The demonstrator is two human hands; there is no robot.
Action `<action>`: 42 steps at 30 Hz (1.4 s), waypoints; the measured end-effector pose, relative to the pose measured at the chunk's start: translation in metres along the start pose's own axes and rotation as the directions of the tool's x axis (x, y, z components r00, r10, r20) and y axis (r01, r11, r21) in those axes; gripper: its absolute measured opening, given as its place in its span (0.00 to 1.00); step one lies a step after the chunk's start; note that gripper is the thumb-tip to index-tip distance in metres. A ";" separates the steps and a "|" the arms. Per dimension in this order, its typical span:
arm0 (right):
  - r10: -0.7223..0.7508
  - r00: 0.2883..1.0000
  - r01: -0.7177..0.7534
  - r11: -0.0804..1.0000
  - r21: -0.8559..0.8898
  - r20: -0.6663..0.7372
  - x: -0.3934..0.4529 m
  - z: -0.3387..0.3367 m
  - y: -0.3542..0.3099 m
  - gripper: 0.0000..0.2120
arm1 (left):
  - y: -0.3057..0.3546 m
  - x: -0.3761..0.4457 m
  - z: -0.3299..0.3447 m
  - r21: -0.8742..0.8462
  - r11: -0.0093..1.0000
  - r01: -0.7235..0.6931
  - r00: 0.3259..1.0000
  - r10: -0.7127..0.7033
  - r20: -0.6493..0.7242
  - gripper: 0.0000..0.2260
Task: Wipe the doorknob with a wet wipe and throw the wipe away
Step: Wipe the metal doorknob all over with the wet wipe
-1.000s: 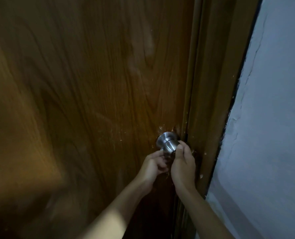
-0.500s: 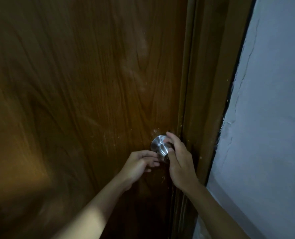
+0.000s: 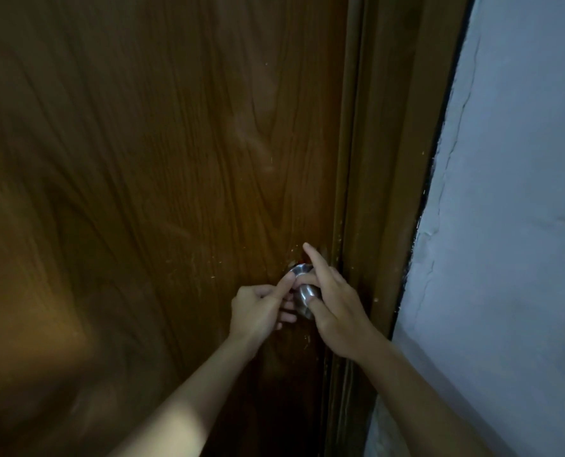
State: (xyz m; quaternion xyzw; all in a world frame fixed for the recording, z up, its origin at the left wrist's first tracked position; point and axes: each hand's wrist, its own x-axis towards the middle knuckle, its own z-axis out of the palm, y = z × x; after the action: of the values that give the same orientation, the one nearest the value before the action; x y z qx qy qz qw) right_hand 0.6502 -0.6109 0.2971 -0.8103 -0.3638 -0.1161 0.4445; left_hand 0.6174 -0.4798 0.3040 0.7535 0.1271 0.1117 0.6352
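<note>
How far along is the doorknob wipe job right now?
Done: nothing shows as finished. In hand: the left hand and right hand both touch the metal doorknob; no wipe is visible. Left: any remaining wiping, then throwing the wipe away; no bin in view.

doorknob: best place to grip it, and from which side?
Grip the doorknob around its round metal head, coming straight at it from the front. It juts out from the door close to the frame, so fingers fit more easily on its left, top and bottom.

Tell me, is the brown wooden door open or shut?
Shut: the brown wooden door sits flush against its frame, no gap visible.
</note>
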 end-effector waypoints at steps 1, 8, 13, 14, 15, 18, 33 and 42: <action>-0.011 1.000 0.011 1.000 0.015 -0.007 -0.001 0.000 0.000 0.27 | 0.001 0.000 0.001 -0.003 1.000 0.000 1.000 0.000 -0.019 0.14; -0.061 0.996 0.059 0.998 -0.032 -0.068 -0.014 -0.002 -0.006 0.26 | 0.005 0.001 0.005 0.011 0.999 0.037 0.999 -0.037 -0.030 0.10; -0.092 0.994 0.071 0.954 -0.292 -0.060 -0.018 0.004 -0.008 0.22 | 0.005 0.002 0.006 0.036 0.999 0.026 0.998 -0.024 -0.053 0.12; -0.090 0.995 0.071 0.956 -0.284 -0.054 -0.016 0.005 -0.007 0.21 | 0.006 0.002 0.006 0.045 0.999 0.019 0.998 -0.016 -0.054 0.12; -0.097 0.994 0.081 0.959 -0.272 -0.046 -0.013 0.005 -0.007 0.20 | 0.006 0.002 0.006 0.054 0.998 0.011 0.998 -0.008 -0.055 0.12; -0.123 0.992 0.115 0.958 -0.263 -0.015 -0.009 0.004 -0.003 0.18 | 0.006 0.002 0.006 0.060 0.998 0.002 0.998 0.002 -0.057 0.12; 0.043 0.989 -0.039 0.999 0.034 -0.143 -0.008 0.012 0.003 0.24 | 0.001 0.000 0.004 0.038 0.999 -0.030 0.999 0.030 0.021 0.11; 0.318 0.913 -0.245 0.929 0.278 -0.256 -0.021 0.025 -0.009 0.27 | -0.007 0.000 0.005 0.042 0.998 -0.050 0.998 0.048 0.043 0.11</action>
State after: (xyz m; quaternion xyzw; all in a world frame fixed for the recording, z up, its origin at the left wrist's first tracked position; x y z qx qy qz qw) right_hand 0.6261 -0.5982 0.2780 -0.7681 -0.1830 -0.1256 0.6006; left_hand 0.6192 -0.4835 0.2968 0.7721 0.0974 0.1086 0.6185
